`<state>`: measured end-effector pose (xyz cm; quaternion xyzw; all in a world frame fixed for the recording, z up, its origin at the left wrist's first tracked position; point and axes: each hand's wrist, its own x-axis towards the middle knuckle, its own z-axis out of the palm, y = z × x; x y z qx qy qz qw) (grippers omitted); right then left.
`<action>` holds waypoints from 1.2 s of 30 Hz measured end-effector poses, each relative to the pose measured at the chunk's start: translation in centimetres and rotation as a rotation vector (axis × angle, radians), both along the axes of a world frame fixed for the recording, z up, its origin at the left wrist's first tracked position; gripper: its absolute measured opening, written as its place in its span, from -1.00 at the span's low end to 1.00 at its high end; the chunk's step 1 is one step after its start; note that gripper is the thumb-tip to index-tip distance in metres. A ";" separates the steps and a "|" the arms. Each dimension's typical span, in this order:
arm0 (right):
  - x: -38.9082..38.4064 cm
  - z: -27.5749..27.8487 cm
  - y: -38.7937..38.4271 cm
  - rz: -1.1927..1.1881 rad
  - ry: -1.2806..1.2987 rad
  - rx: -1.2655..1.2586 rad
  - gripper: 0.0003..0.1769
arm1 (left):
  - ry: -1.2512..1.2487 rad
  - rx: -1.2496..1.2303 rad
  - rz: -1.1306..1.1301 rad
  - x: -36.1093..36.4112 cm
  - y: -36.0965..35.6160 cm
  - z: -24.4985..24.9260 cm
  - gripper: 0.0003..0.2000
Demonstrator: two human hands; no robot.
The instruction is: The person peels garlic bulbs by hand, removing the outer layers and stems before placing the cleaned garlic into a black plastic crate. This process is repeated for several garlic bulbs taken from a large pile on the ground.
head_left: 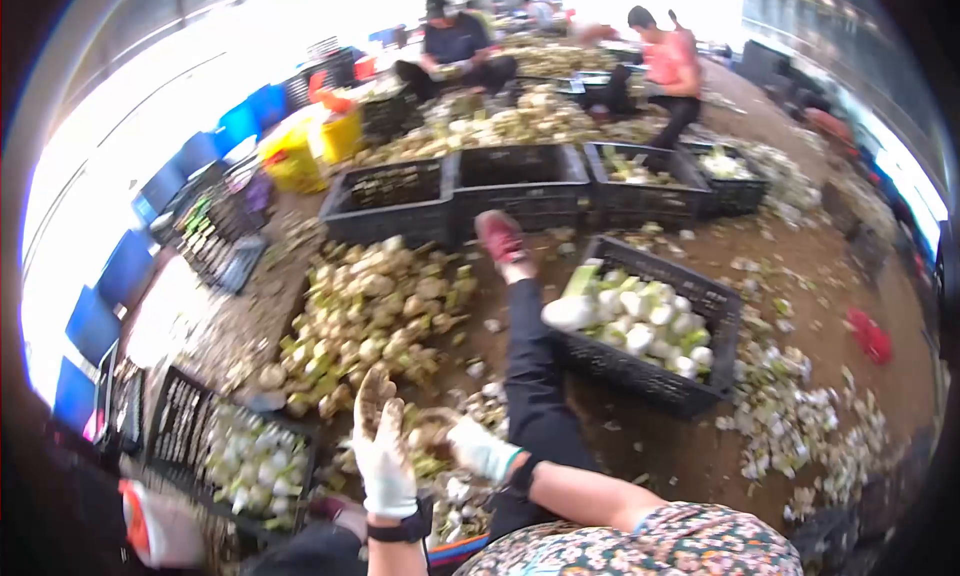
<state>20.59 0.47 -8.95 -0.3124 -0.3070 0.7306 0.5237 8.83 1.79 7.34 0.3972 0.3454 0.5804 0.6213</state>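
My left hand [383, 451], in a white glove with dirty brown fingertips, is raised with its fingers stretched up and apart, holding nothing. To its right, my gloved right hand [482, 448] points leftward, its fingers smeared by motion over loose bulbs and peelings. Beyond both hands lies a heap of untrimmed pale bulbs with green stalks, apparently garlic [375, 306]. A black crate [640, 384] at the right holds cleaned white bulbs [640, 326]. One larger-looking white bulb [568, 313] overlaps that crate's left rim. Another black crate [180, 426] of white bulbs stands at my left.
My outstretched leg [535, 356] lies between the heap and the right crate. A row of black crates [520, 204] runs across ahead. Peelings [800, 416] litter the right floor. Two people [460, 51] sit farther back near more bulbs. A white bucket [165, 526] stands lower left.
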 end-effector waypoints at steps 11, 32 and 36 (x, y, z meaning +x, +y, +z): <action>-2.9 14.3 -0.7 0.117 -0.111 0.136 -0.55 | 0.103 0.144 0.174 -6.8 -3.7 -4.9 -0.33; -4.3 12.1 0.2 0.203 -0.071 0.046 -0.66 | 0.015 0.036 0.156 -8.3 -5.4 -6.5 -0.36; -2.6 11.6 1.7 0.105 -0.684 0.760 -0.63 | -0.228 -0.071 0.113 -8.4 -5.3 -5.6 -0.43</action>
